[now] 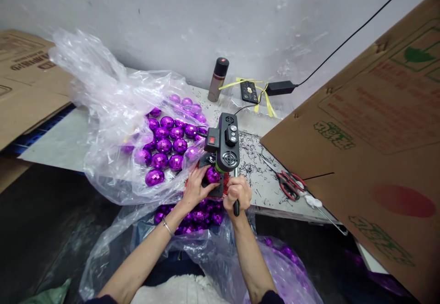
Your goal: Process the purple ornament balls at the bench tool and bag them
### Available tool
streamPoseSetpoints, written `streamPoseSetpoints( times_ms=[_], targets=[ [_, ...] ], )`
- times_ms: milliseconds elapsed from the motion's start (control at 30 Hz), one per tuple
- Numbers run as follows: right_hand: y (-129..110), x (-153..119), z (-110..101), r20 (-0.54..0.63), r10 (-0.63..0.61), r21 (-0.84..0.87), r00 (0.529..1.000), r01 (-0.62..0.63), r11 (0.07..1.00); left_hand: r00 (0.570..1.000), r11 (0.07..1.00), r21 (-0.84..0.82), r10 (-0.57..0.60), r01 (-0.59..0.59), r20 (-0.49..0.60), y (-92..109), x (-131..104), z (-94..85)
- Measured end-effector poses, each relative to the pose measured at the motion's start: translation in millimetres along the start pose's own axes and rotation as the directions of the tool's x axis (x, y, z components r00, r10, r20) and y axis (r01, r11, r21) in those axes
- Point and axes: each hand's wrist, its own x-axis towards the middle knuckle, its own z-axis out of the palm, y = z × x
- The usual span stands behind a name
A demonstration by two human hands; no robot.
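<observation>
A black tabletop press (229, 141) with a red switch stands near the table's front edge. Under its head sits a shiny purple ball (213, 175), gripped between the thumb and fingers of my left hand (196, 188). My right hand (239, 194) is wrapped round the press's lever (236, 207), just right of the ball. Many faceted purple balls (164, 146) lie on the table to the left, partly under a clear plastic bag (103, 134). More purple balls (197, 216) rest in clear plastic below the table edge, in front of my body.
Red-handled scissors (288, 186) lie at the right beside a large cardboard box (371, 125). A spray can (218, 79), a black power adapter (282, 87) and yellow ribbon (270, 107) are near the wall. Dark scraps litter the table (256, 176). Another cardboard box (30, 79) is at the left.
</observation>
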Motion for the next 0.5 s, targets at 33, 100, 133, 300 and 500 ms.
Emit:
streamPoseSetpoints(
  times_ms=[33,100,133,300,500],
  targets=[
    [0.4,-1.1,0.2,-0.003,0.001,-0.001,1.0,-0.001,1.0,1.0,1.0,-0.001,-0.003,0.003,0.002,0.2,0.1,-0.2],
    [1.2,-3.2,0.4,-0.005,0.003,-0.004,1.0,-0.003,1.0,1.0,1.0,-0.008,0.003,-0.003,-0.002,0.3,0.3,-0.3],
    [1.5,-4.1,0.5,-0.002,0.004,-0.005,1.0,-0.004,1.0,1.0,1.0,-0.013,0.009,-0.009,-0.006,0.4,0.4,-0.3],
    [2.7,-7.1,0.1,0.003,0.009,0.0,1.0,-0.009,1.0,1.0,1.0,-0.025,0.004,-0.004,-0.009,0.4,0.7,0.2],
    [2.7,-7.0,0.1,0.005,0.014,0.011,1.0,-0.014,1.0,0.999,0.999,-0.035,0.026,-0.027,-0.02,0.7,0.7,0.2]
  ],
)
